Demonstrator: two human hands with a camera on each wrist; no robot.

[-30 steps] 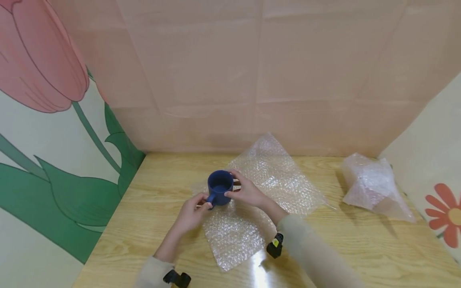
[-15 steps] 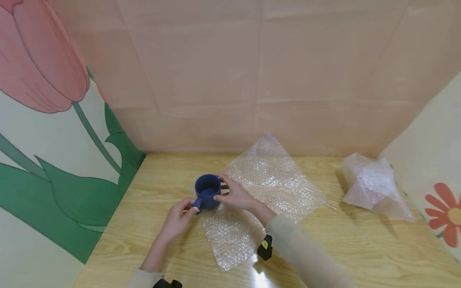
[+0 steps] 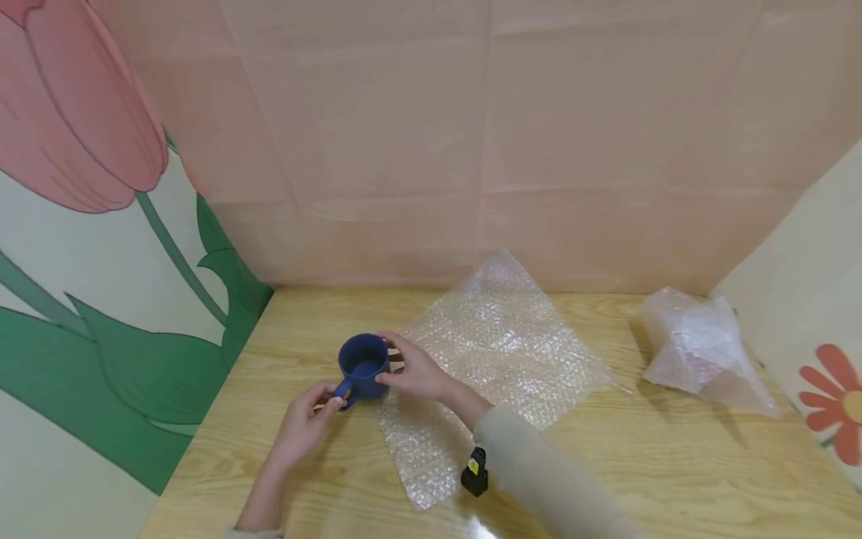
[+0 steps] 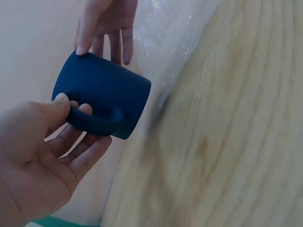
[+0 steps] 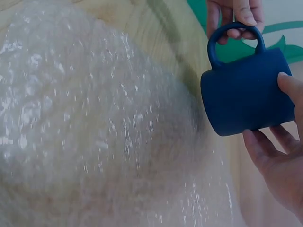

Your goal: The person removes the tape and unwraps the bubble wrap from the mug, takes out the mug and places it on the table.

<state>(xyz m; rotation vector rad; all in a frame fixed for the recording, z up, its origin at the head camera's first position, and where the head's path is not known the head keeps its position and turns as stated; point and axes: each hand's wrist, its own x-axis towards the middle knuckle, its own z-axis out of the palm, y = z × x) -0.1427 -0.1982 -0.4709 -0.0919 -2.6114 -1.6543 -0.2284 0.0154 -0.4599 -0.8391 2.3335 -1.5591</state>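
Both hands hold a dark blue mug (image 3: 367, 368) above the table, beside the left edge of a sheet of bubble wrap (image 3: 498, 337). The left hand (image 3: 303, 421) pinches the mug's handle (image 4: 94, 124) between thumb and fingers. On the mug's other side, the right hand (image 3: 420, 372) grips the body, its thumb near the rim and its fingers around the far wall. In the right wrist view the mug (image 5: 248, 92) is seen from the side, apart from the bubble wrap (image 5: 94, 118). Looking in from the head view, I see nothing inside the mug.
At the table's right end sits a bundle (image 3: 700, 352) wrapped in bubble wrap, its contents unclear. The wooden table (image 3: 640, 464) meets a pink backdrop (image 3: 485, 150) at the back. Flower-printed panels stand at left and right.
Both hands have carried the mug left and slightly toward the person, from over the bubble wrap to beside its left edge. The sheet and the wrapped bundle have stayed in place.
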